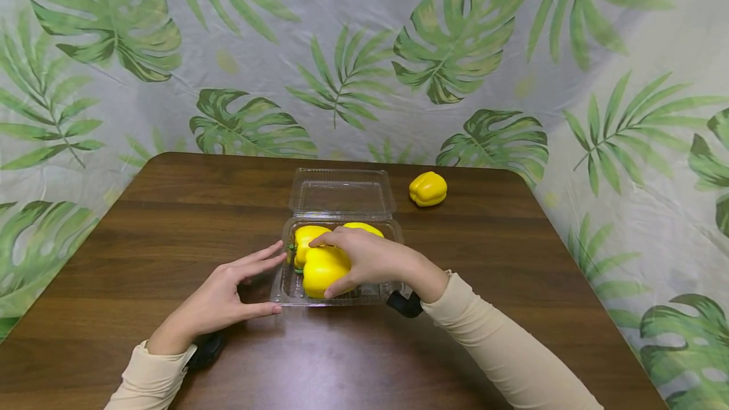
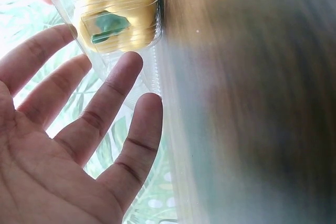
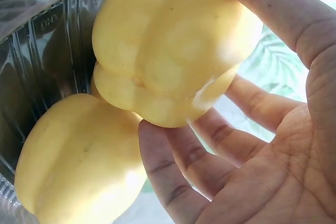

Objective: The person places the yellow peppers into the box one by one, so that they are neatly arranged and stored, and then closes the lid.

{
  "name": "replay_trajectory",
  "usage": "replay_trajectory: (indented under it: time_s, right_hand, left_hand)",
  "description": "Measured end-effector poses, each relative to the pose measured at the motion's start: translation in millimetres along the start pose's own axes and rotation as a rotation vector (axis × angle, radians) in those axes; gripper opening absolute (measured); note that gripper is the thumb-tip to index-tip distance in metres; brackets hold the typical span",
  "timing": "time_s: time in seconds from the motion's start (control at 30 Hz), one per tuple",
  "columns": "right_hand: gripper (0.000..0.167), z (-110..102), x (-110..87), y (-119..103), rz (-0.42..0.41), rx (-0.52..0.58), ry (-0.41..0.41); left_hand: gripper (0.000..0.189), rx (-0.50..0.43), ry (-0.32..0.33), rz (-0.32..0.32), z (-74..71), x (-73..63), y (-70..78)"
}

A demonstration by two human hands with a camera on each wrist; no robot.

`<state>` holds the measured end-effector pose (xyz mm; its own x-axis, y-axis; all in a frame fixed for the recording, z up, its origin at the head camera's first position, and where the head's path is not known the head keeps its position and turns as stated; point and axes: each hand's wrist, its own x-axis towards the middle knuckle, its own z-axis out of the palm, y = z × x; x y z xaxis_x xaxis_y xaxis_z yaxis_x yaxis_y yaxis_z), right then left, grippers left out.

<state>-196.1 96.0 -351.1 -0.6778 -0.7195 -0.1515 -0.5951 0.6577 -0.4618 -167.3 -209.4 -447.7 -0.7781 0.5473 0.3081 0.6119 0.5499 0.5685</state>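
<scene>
A clear plastic clamshell container (image 1: 281, 283) sits on the table with its lid (image 1: 342, 193) folded back. My right hand (image 1: 376, 257) grips a yellow bell pepper (image 1: 323, 273) over the container's near part, thumb on one side and fingers on the other. Behind it in the container are a yellow bell pepper (image 1: 310, 235) at the left and another yellow pepper (image 1: 364, 228) at the back, partly hidden by the hand. With fingers spread, my left hand (image 1: 224, 293) stands at the container's left side. In the left wrist view its fingertips are right at the clear wall, beside a green pepper stem (image 2: 109, 25).
One more yellow bell pepper (image 1: 428, 189) lies on the brown wooden table (image 1: 484, 258), behind and to the right of the container. A leaf-patterned cloth (image 1: 353, 68) hangs beyond the table's far edge.
</scene>
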Motion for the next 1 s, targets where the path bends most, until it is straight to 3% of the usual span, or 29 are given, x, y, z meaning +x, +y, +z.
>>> replay_trajectory:
  time_s: [1.0]
  right_hand:
    - [0.085,12.6,17.7,-10.8,0.057,-0.065,-0.039]
  left_hand:
    - [0.082,-0.004,-0.006,-0.002,-0.5,-0.3,-0.4]
